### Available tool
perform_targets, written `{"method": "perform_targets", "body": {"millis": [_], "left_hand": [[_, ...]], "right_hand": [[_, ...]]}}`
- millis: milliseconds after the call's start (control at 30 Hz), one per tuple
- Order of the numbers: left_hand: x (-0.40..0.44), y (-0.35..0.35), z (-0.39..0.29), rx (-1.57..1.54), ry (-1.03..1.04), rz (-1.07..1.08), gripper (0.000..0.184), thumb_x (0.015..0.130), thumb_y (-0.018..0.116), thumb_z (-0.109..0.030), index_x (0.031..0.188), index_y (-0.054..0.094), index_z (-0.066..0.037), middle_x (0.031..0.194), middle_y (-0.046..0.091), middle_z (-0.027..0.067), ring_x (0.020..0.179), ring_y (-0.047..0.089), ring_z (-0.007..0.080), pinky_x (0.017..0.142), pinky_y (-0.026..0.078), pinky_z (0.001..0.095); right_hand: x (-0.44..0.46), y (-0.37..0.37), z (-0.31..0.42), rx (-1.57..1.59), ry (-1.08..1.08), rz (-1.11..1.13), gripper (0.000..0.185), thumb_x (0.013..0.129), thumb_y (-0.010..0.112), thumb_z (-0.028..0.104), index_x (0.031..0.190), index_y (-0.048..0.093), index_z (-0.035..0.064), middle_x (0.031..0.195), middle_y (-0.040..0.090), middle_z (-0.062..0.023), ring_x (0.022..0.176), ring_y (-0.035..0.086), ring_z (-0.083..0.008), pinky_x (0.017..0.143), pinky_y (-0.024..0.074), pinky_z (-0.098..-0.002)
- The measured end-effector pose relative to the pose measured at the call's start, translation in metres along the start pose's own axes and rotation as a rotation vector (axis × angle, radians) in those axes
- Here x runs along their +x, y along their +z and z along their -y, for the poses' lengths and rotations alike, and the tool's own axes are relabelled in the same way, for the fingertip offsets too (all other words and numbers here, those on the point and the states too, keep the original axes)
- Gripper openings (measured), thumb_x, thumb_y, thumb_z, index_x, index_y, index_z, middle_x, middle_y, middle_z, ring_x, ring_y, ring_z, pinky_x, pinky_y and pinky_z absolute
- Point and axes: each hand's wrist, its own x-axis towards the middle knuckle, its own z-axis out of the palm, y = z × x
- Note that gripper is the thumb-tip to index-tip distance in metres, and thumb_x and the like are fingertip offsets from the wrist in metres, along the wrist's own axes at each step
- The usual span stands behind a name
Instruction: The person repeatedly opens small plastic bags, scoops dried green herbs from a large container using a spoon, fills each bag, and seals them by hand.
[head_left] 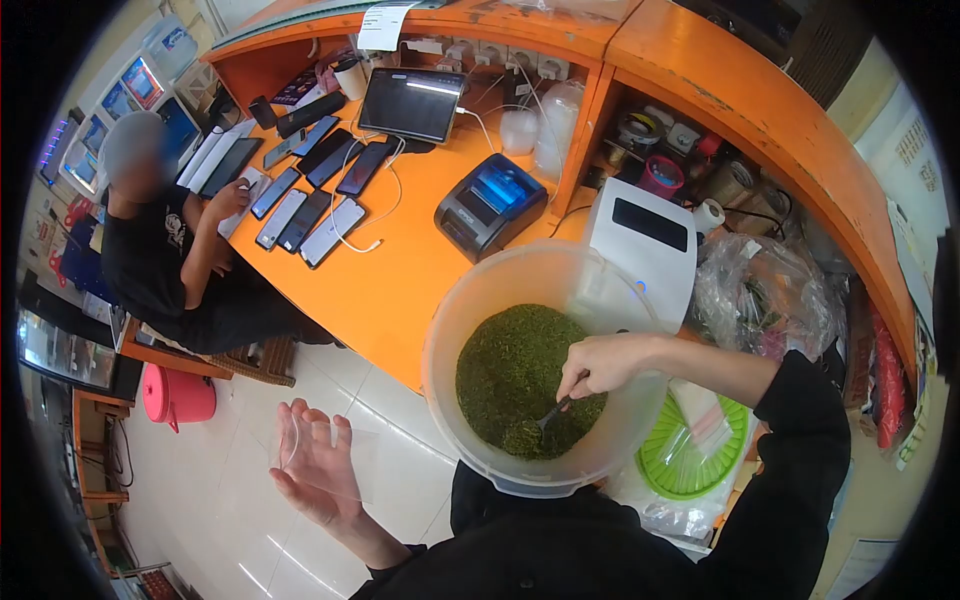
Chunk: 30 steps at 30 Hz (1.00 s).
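My right hand [608, 366] grips the dark handle of a metal spoon [549, 415]. The spoon's bowl dips into chopped dried green leaves [510, 345] near the front of a large translucent plastic tub [447, 350]. Left of the tub, my left hand [320, 470] is raised palm up, fingers partly curled, with a thin clear plastic bag [350, 462] held against it. The bag's edges are hard to make out. The tub stands close against my body, beside the orange desk's edge.
On the orange desk [390, 290] are several phones [330, 232], a tablet [410, 103] and a black printer [490, 207]. A white machine [640, 250] stands behind the tub. A green basket [690, 455] holds clear bags. A person [165, 240] sits at left, near a pink bucket [178, 395].
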Motion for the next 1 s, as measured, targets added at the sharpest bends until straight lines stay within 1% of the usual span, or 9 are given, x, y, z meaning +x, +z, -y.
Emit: {"method": "perform_targets", "body": {"millis": [267,367,433,467,500,533,633,833,1000], "left_hand": [[0.007,0.017,0.002,-0.061,-0.019,0.013,0.079,0.082,0.06,-0.044,0.133,0.031,0.008,0.129,0.035,0.0162,0.117,0.04,0.023,0.096,0.037,0.044],[0.012,0.028,0.004,0.124,0.027,0.021,0.074,0.083,0.058,-0.046,0.128,0.038,0.009,0.125,0.041,0.0155,0.114,0.042,0.0219,0.094,0.037,0.041],[0.018,0.024,0.016,0.537,0.167,0.1,0.065,0.084,0.055,-0.046,0.12,0.048,0.008,0.116,0.048,0.0145,0.108,0.045,0.0209,0.094,0.036,0.0378],[0.025,0.028,0.02,0.8,0.137,0.077,0.057,0.079,0.063,-0.04,0.112,0.054,0.005,0.109,0.053,0.0128,0.102,0.049,0.0202,0.09,0.039,0.0355],[0.03,0.049,0.02,0.998,0.256,0.294,0.049,0.072,0.072,-0.024,0.11,0.056,0.002,0.107,0.055,0.012,0.096,0.053,0.0209,0.084,0.042,0.0346],[0.038,0.059,0.019,1.282,0.361,0.449,0.052,0.065,0.078,-0.015,0.11,0.057,0.001,0.106,0.057,0.0118,0.091,0.055,0.0225,0.08,0.044,0.035],[0.048,0.082,0.031,1.523,0.455,0.688,0.06,0.06,0.083,-0.018,0.111,0.056,0.001,0.105,0.058,0.0123,0.09,0.056,0.0234,0.077,0.045,0.0328],[0.06,0.119,0.062,1.524,0.579,0.963,0.064,0.057,0.084,-0.022,0.112,0.057,-0.003,0.103,0.06,0.0097,0.082,0.058,0.0235,0.073,0.044,0.0346],[0.057,0.127,0.093,1.435,0.36,1.017,0.057,0.07,0.076,-0.026,0.117,0.054,-0.003,0.106,0.06,0.009,0.094,0.058,0.0235,0.082,0.044,0.0336]], "right_hand": [[-0.01,-0.002,0.006,0.083,-0.068,-0.04,0.024,0.083,0.058,0.009,0.105,0.065,0.0045,0.077,0.059,-0.0077,0.072,0.053,-0.0178,0.067,0.0416,-0.0299],[-0.018,-0.009,0.013,0.147,-0.125,-0.123,0.024,0.085,0.057,0.007,0.107,0.064,0.0031,0.079,0.059,-0.0069,0.073,0.052,-0.0158,0.068,0.0414,-0.0283],[-0.028,-0.02,0.025,0.151,-0.19,-0.21,0.024,0.085,0.057,0.005,0.108,0.064,0.0025,0.081,0.059,-0.0068,0.074,0.053,-0.0149,0.069,0.0415,-0.0278],[-0.036,-0.024,0.033,0.139,-0.228,-0.266,0.024,0.086,0.056,0.005,0.108,0.063,0.0024,0.082,0.059,-0.007,0.075,0.053,-0.0147,0.07,0.0416,-0.0277],[-0.045,-0.029,0.041,0.128,-0.266,-0.322,0.024,0.086,0.056,0.004,0.109,0.063,0.0023,0.083,0.06,-0.0071,0.076,0.053,-0.0144,0.07,0.0418,-0.0275],[-0.055,-0.035,0.05,0.084,-0.245,-0.372,0.023,0.084,0.056,0.006,0.105,0.065,0.0034,0.086,0.062,-0.0083,0.077,0.055,-0.0163,0.07,0.0424,-0.0281],[-0.081,-0.04,0.072,0.076,-0.211,-0.53,0.023,0.084,0.057,0.006,0.105,0.065,0.003,0.082,0.061,-0.0084,0.077,0.055,-0.0168,0.07,0.0424,-0.0284],[-0.102,-0.037,0.067,0.023,-0.168,-0.629,0.024,0.082,0.058,0.008,0.104,0.065,0.0026,0.091,0.067,-0.0135,0.081,0.061,-0.017,0.075,0.0456,-0.0276],[-0.105,-0.017,0.078,-0.139,-0.1,-0.848,0.023,0.079,0.057,0.006,0.099,0.066,0.0012,0.084,0.066,-0.0128,0.078,0.061,-0.023,0.073,0.0448,-0.0312]]}}
